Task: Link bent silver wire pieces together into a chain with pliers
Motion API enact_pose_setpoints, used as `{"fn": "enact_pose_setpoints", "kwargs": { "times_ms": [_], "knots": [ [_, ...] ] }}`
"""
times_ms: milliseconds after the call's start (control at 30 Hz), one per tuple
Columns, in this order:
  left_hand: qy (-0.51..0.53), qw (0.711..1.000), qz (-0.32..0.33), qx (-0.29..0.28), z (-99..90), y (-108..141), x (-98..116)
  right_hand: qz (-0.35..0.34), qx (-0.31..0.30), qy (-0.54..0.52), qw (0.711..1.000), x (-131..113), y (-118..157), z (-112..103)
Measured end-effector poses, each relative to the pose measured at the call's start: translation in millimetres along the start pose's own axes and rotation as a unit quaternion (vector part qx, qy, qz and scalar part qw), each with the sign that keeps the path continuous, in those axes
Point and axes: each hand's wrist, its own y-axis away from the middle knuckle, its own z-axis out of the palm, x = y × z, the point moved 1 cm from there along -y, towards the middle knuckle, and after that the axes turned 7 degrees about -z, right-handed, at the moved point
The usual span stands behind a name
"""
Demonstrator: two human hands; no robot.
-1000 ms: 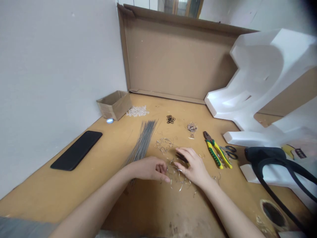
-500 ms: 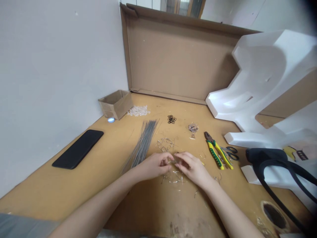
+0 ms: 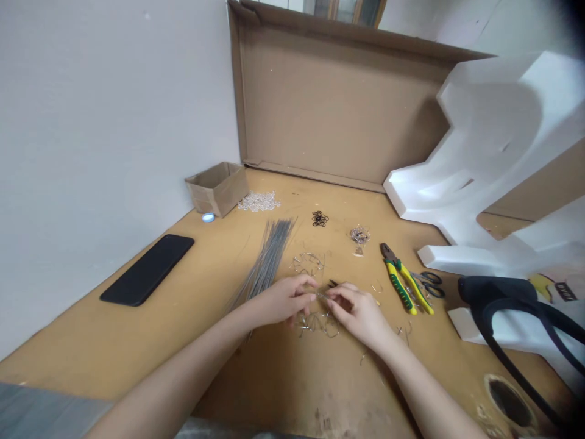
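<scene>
thin silver wire piece [image 3: 322, 294], held up off the bench [image 3: 292, 378] between both hands, just above a loose tangle of bent wire bits [image 3: 317, 326]. left hand [image 3: 287, 300] and right hand [image 3: 359, 314] close together, fingers [image 3: 340, 294] curled and pinching the piece from either side; fine bending work, by the look of it. straight grey wire bundle [image 3: 269, 259] just beside the left wrist, second heap of bent wire [image 3: 307, 263] ahead, yellow-and-green pliers [image 3: 402, 286] and black-handled scissors [image 3: 429, 285] off to the right. farther on, black rubber rings [image 3: 320, 219], clear beads [image 3: 258, 202], cardboard box [image 3: 217, 189], black phone [image 3: 146, 269] near the wall. most working room, seemingly, toward the bench's near edge, under both forearms.
</scene>
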Motion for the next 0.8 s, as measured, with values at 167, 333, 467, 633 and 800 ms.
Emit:
{"fn": "enact_pose_setpoints", "kwargs": {
  "times_ms": [167,333,467,633,800],
  "knots": [
    [-0.045,0.996,0.034,0.068,-14.9,5,6,0.031,0.016,-0.072,0.997,10,-1,6],
    [-0.069,0.992,0.07,0.084,-18.2,2,4,0.116,0.051,-0.183,0.975,16,-4,4],
    [-0.023,0.987,0.082,0.138,-21.5,3,8,0.151,0.081,-0.284,0.944,25,-6,5],
    [0.052,0.995,0.081,0.009,-14.0,10,17,0.17,0.134,-0.357,0.909,41,-7,11],
    [0.116,0.992,0.045,-0.022,11.2,-2,7,0.162,0.156,-0.308,0.924,38,-7,6]
  ]
}}
